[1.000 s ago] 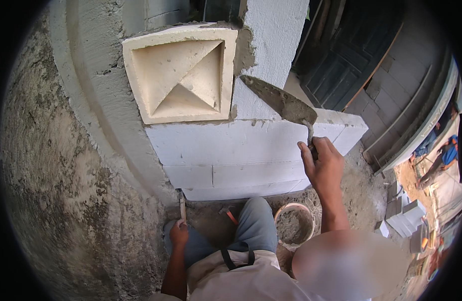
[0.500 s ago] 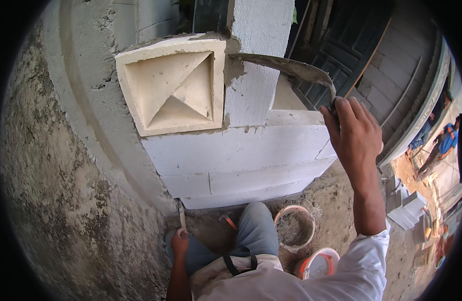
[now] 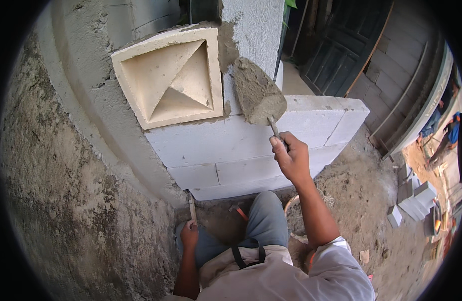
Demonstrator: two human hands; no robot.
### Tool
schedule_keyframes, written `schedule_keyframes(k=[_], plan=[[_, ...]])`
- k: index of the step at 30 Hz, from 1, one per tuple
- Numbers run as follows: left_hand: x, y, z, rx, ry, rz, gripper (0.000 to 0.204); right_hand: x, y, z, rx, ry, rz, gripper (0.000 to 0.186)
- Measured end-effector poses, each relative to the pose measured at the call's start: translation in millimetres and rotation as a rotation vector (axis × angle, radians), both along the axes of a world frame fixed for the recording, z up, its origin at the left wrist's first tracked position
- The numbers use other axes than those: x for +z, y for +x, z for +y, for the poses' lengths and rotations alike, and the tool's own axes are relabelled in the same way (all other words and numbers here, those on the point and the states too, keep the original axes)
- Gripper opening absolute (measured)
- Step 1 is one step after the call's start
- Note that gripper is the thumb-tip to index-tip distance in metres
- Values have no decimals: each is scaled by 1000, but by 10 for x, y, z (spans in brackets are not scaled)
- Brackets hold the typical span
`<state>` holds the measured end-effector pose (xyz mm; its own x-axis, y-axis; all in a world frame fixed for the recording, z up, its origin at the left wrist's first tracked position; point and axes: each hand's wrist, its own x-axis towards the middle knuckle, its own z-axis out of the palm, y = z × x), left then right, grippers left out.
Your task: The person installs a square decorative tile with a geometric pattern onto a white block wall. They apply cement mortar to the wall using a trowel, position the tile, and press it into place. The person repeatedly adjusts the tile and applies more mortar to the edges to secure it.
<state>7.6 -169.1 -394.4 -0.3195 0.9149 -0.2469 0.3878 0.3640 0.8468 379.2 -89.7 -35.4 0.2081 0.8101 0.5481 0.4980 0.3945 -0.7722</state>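
My right hand [image 3: 294,159] is closed round the handle of a pointed trowel [image 3: 258,93]. Grey mortar coats the trowel's blade, which stands in front of the white block pillar [image 3: 253,25]. To the left of the blade, a cream ventilation block [image 3: 165,120] with a recessed, faceted face sits on the white block wall [image 3: 191,145]. A patch of mortar [image 3: 227,47] lies along the joint between this block and the pillar. Low on the left, my left hand [image 3: 189,233] grips a thin, light-coloured strip [image 3: 192,208], its upper end near the foot of the wall.
A rough, stained wall [image 3: 85,200] rises at the left. By my knee lies an orange-handled tool [image 3: 242,213]. My right arm mostly hides a bucket [image 3: 291,203]. Loose grey blocks [image 3: 416,198] are stacked at the right, with a person [image 3: 449,135] beyond.
My right hand has come down and left, turning the trowel from edge-on at the joint to show its mortar-covered face. My left hand still holds the strip.
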Motion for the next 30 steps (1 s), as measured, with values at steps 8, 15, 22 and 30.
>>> schedule_keyframes(k=[8, 15, 22, 30], plan=[[-60, -88, -56, 10, 39, 13, 34, -85, -5, 221, 60, 26, -108, 29], [17, -31, -29, -21, 1, 84, 35, 20, -21, 144, -3, -5, -198, 32], [-50, -96, -39, -24, 26, 64, 35, -173, -199, -144, -157, -34, -169, 31], [49, -48, -89, 4, -22, 67, 35, 159, -273, -180, -250, 111, -195, 29]])
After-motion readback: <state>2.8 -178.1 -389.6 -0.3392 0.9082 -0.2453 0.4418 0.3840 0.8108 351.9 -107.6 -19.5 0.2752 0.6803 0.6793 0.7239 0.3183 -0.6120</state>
